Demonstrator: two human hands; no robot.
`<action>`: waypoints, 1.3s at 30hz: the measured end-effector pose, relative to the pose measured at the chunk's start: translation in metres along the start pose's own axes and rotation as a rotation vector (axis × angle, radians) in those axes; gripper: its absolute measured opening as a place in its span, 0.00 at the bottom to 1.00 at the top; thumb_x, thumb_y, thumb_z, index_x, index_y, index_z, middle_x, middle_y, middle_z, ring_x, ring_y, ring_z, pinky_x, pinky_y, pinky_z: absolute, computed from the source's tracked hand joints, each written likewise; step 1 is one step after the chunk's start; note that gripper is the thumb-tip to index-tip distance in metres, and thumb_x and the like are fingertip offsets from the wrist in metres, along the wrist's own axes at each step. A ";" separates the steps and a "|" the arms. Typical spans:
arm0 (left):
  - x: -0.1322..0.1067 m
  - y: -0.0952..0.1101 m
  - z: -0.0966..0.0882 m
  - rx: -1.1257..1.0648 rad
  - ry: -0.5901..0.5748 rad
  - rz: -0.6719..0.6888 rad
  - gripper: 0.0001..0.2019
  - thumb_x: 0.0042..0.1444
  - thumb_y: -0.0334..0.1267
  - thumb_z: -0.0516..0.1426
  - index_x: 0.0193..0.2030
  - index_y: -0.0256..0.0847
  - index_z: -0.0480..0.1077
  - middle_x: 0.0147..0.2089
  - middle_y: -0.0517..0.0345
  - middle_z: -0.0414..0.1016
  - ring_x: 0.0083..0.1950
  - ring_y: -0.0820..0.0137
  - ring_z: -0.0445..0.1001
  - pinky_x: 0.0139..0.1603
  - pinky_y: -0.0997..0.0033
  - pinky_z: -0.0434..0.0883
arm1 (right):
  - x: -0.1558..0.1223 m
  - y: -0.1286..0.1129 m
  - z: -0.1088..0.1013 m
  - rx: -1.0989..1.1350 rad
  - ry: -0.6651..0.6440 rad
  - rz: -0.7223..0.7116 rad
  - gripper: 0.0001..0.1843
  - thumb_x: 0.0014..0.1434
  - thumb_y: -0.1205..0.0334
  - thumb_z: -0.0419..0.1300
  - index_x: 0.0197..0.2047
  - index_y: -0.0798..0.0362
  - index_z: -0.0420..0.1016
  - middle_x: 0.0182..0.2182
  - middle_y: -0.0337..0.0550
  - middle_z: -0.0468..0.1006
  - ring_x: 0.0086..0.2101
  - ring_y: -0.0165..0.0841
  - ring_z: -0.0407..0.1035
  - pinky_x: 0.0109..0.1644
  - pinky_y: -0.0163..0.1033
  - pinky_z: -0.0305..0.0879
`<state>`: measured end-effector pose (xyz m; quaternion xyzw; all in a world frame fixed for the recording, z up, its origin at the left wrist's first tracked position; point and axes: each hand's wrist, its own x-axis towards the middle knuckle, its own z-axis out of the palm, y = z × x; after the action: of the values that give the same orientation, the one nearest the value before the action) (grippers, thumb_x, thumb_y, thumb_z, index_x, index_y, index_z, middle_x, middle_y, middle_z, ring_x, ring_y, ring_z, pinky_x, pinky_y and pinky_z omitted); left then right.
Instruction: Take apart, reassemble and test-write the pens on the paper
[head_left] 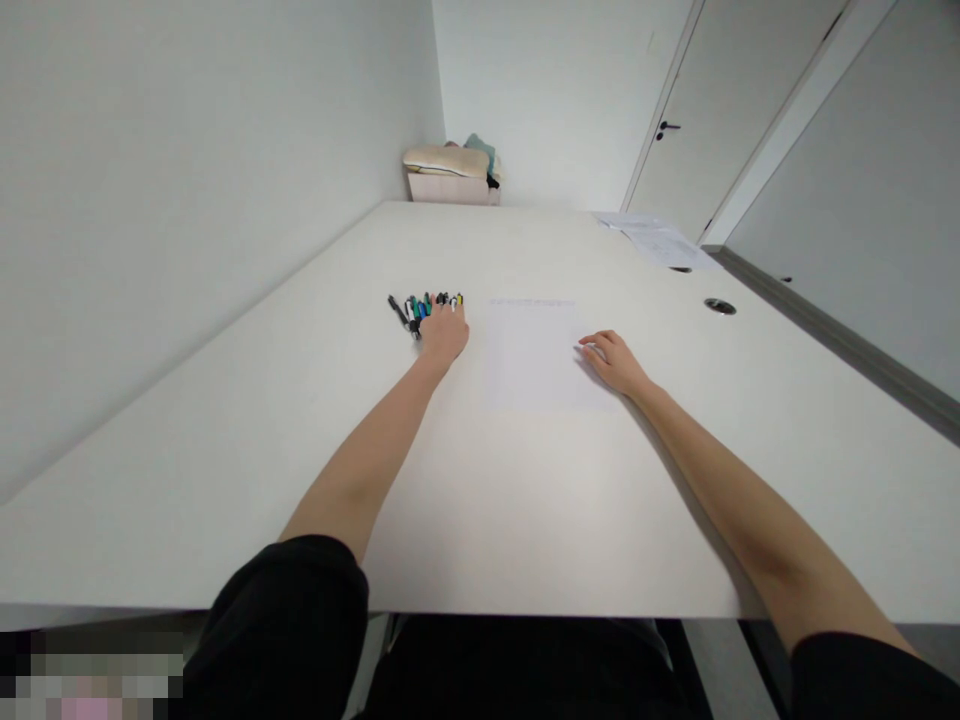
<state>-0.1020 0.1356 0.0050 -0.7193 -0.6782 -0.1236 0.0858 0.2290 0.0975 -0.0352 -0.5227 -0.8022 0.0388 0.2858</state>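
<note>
My left hand [445,335] lies over a bunch of pens [421,311] with green, blue, white, black and yellow parts. Its fingers reach forward onto them and hide part of the bunch. At the bunch's left side, a black pen [397,310] lies slanted on the table. To the right of the pens is a white sheet of paper [534,355] with a faint line of print along its top. By that sheet's right edge, my right hand [611,362] is open, fingers loosely bent and apart, holding nothing.
The white table [480,510] runs along a wall on the left. Several papers [660,240] lie at its far right, near a round cable hole [720,306]. Beyond the far edge stands a pale box [448,188] with folded cloth [446,160] on top.
</note>
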 end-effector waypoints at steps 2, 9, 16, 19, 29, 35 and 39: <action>-0.001 -0.006 -0.004 -0.015 0.042 -0.046 0.23 0.62 0.40 0.42 0.58 0.34 0.64 0.57 0.38 0.65 0.63 0.50 0.54 0.52 0.52 0.64 | 0.000 0.002 0.000 0.007 0.007 0.007 0.22 0.63 0.51 0.46 0.48 0.54 0.73 0.44 0.54 0.70 0.46 0.41 0.65 0.53 0.49 0.60; 0.006 -0.040 -0.006 -0.113 -0.153 -0.228 0.39 0.51 0.67 0.45 0.66 0.48 0.53 0.68 0.38 0.49 0.65 0.36 0.50 0.54 0.34 0.57 | 0.001 0.004 -0.006 0.005 -0.006 0.031 0.22 0.63 0.51 0.45 0.48 0.54 0.73 0.43 0.53 0.70 0.46 0.42 0.65 0.54 0.49 0.59; 0.001 -0.044 0.003 -0.046 -0.170 0.088 0.36 0.55 0.64 0.43 0.68 0.53 0.47 0.71 0.48 0.41 0.68 0.39 0.41 0.59 0.33 0.48 | -0.004 0.001 -0.009 -0.010 -0.011 0.031 0.23 0.63 0.50 0.44 0.48 0.54 0.73 0.44 0.54 0.71 0.47 0.42 0.65 0.53 0.49 0.60; 0.005 -0.049 0.001 -0.054 -0.212 0.170 0.33 0.56 0.64 0.43 0.65 0.53 0.55 0.69 0.46 0.49 0.67 0.44 0.48 0.59 0.39 0.53 | -0.007 -0.002 -0.012 -0.015 -0.025 0.035 0.23 0.63 0.51 0.44 0.47 0.54 0.73 0.43 0.54 0.71 0.46 0.42 0.65 0.52 0.49 0.60; 0.008 -0.055 0.002 -0.006 -0.063 0.249 0.30 0.56 0.59 0.49 0.60 0.43 0.62 0.58 0.41 0.62 0.59 0.50 0.60 0.56 0.51 0.58 | -0.006 0.000 -0.011 0.009 0.027 0.028 0.23 0.63 0.51 0.43 0.45 0.55 0.73 0.42 0.54 0.72 0.46 0.41 0.65 0.53 0.48 0.59; -0.035 -0.042 -0.019 -0.232 0.204 0.294 0.18 0.61 0.46 0.46 0.33 0.37 0.70 0.38 0.48 0.71 0.44 0.62 0.66 0.47 0.64 0.62 | -0.023 -0.015 -0.030 0.147 0.110 0.200 0.18 0.60 0.51 0.46 0.30 0.52 0.69 0.26 0.42 0.72 0.28 0.33 0.64 0.35 0.39 0.59; -0.084 -0.028 -0.028 -0.629 0.087 0.054 0.18 0.57 0.45 0.48 0.18 0.40 0.52 0.19 0.63 0.52 0.24 0.74 0.55 0.28 0.72 0.56 | -0.041 -0.022 -0.043 0.428 0.138 0.340 0.20 0.56 0.50 0.51 0.18 0.50 0.56 0.14 0.33 0.57 0.19 0.26 0.51 0.24 0.34 0.48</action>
<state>-0.1357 0.0487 0.0062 -0.7222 -0.5832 -0.3555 -0.1086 0.2448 0.0420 -0.0083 -0.5791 -0.6552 0.2190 0.4329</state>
